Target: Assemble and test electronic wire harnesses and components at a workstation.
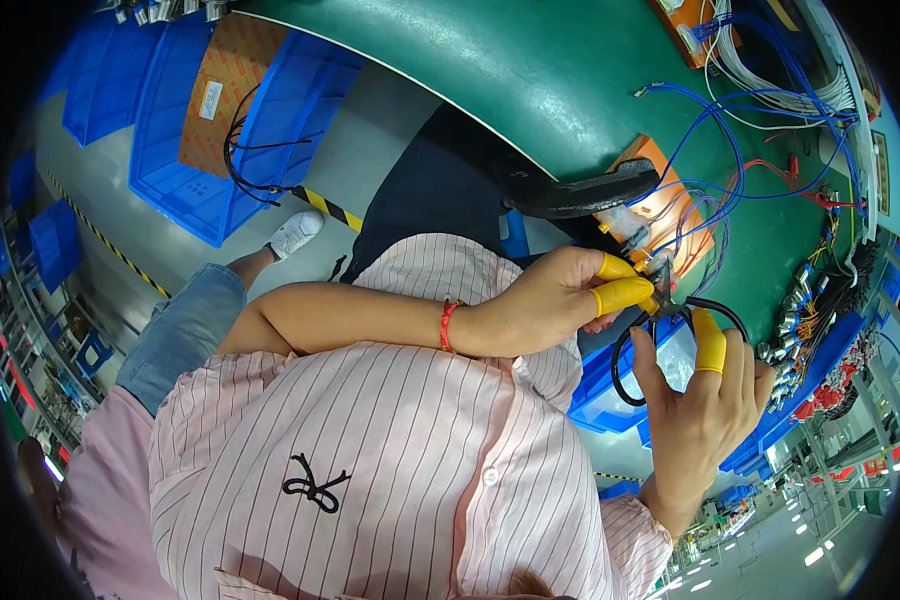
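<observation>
My left hand (560, 303), with yellow finger cots and a red string bracelet, pinches a small piece between thumb and fingertips; the fingers hide most of it. Close against those fingertips are the short dark blades of what looks like a pair of scissors (667, 292) with wide, thin black loop handles. My right hand (708, 400), a yellow cot on one finger, has its thumb and fingers in the loops. Just beyond my fingertips an orange block (692, 232) sits on the green table (530, 75), with thin purple and blue wires running over it.
A curved black bar (590, 193) juts over the table edge. Blue wires (735, 150) and red wires (770, 175) lie beyond. Blue bins (160, 150) stand on the floor at left, near another person's leg (185, 325). Metal-ended cables (795, 320) fill the right side.
</observation>
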{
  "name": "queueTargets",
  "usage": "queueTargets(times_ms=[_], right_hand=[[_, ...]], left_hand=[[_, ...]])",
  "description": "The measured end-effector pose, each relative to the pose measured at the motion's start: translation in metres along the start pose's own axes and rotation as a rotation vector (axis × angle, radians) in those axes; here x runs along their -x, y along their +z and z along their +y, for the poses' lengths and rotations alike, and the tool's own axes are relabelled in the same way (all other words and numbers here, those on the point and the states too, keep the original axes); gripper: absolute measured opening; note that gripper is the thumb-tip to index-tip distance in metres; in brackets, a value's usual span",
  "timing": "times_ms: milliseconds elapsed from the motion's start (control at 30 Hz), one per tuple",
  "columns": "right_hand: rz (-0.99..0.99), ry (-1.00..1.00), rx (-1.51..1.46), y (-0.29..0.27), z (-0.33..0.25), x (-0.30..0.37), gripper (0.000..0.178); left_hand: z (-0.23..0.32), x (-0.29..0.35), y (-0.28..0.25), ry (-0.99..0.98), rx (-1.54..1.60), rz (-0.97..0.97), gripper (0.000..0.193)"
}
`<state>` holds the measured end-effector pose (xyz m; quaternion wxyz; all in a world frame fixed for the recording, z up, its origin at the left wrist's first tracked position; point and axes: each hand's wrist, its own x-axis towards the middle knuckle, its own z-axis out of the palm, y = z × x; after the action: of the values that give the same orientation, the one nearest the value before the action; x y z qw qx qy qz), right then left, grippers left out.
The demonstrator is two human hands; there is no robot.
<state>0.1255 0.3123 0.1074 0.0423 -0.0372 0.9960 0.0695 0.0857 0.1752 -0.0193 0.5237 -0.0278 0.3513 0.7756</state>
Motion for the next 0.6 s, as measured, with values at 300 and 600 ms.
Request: queueTargets(times_ms=[300, 600], right_hand=[[0.028, -0.062, 0.054, -0.003, -0.002, -0.006, 0.046], [-0.029, -0.037, 0.099, -0.009, -0.007, -0.007, 0.048]], left_hand=[[0.000, -0.001, -0.001, 0.004, -0.006, -0.016, 0.020], [-0.001, -0.003, 0.001, 0.020, 0.042, 0.006, 0.025]])
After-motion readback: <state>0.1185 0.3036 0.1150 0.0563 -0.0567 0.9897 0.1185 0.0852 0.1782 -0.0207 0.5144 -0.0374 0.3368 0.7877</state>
